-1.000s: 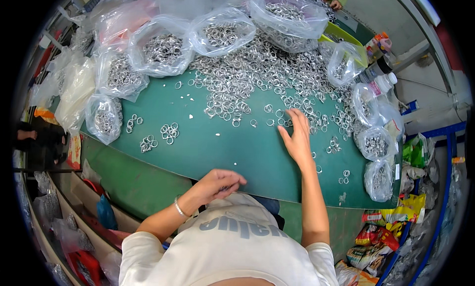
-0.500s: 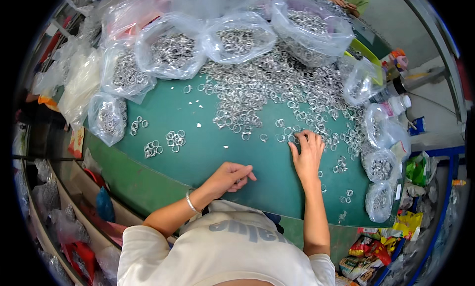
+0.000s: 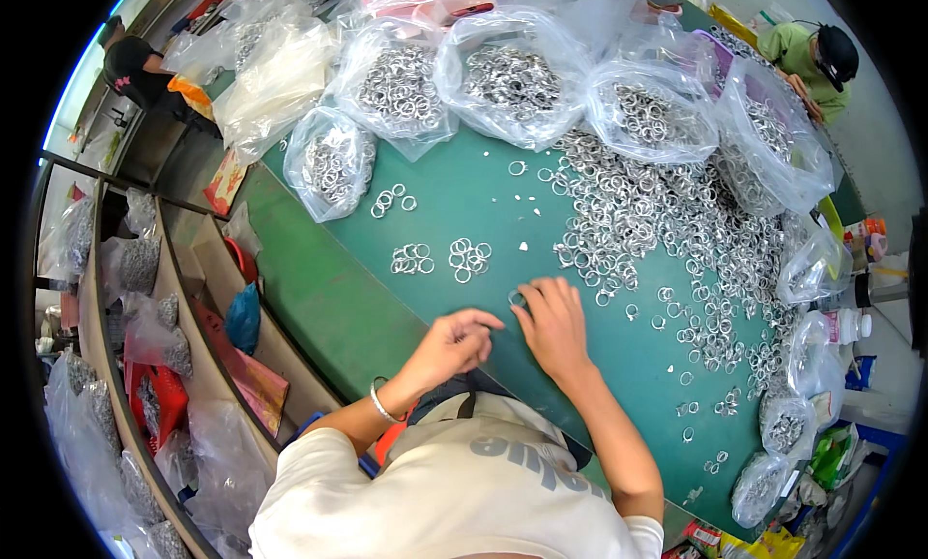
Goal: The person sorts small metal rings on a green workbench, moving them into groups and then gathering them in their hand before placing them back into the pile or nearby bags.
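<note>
My right hand (image 3: 555, 329) reaches low over the green table, fingers bent down. A silvery metal ring (image 3: 515, 297) shows at its thumb and index fingertip, seemingly pinched there. Close by on the left is my left hand (image 3: 452, 348), index finger pointing toward the right hand. Its other fingers are curled in, and whatever they hold is hidden. Beyond the hands lie small groups of rings: a round cluster (image 3: 470, 259), another cluster (image 3: 413, 259) beside it, and a few rings (image 3: 393, 201) farther off. A big loose heap of rings (image 3: 628, 211) spreads at the far right.
Clear plastic bags full of rings line the far edge, among them a large bag (image 3: 512, 80) and a smaller bag (image 3: 331, 167). More bags (image 3: 760, 486) stand along the right edge. Shelves with bagged parts (image 3: 135, 269) are at left. Two other people are farther back.
The view has turned, so the table's contents sit farther right. My right hand has left the loose rings at the right and come close to my left hand, with a ring at its fingertips.
</note>
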Tool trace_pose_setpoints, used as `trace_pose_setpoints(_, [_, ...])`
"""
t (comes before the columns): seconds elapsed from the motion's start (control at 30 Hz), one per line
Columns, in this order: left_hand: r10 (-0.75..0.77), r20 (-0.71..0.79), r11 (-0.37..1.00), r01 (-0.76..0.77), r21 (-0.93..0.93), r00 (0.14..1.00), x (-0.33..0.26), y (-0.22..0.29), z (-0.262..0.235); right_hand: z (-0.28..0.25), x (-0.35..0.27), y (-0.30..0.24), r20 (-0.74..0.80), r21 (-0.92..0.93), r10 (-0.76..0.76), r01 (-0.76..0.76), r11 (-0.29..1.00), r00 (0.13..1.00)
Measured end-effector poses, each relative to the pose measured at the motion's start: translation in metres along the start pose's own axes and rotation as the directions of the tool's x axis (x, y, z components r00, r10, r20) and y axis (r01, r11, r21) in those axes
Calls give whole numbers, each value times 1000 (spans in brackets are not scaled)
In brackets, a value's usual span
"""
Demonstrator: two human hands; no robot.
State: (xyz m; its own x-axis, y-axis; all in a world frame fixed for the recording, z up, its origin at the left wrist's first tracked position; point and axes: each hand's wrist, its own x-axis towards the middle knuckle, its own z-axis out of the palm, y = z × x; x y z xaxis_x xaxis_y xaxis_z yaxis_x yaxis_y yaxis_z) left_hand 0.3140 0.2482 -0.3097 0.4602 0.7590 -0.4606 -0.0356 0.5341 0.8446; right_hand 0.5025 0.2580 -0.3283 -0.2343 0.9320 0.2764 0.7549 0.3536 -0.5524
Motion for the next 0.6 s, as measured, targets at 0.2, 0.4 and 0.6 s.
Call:
trace_pose_setpoints(0.2, [30, -197, 954, -86, -288, 980, -4, 5, -20, 13, 21, -10, -47, 364, 123, -97, 926, 991])
trace_pose_setpoints(0.4, [-154, 77, 427, 136, -894, 985, 5, 14, -15, -16, -15, -40, 188, 848, 463, -381, 369, 866])
trace_pose_setpoints(0.6, [-115, 132, 281, 159, -946, 985, 18, 15, 22, -10, -45, -39, 181, 913, 623, -365, 180, 761])
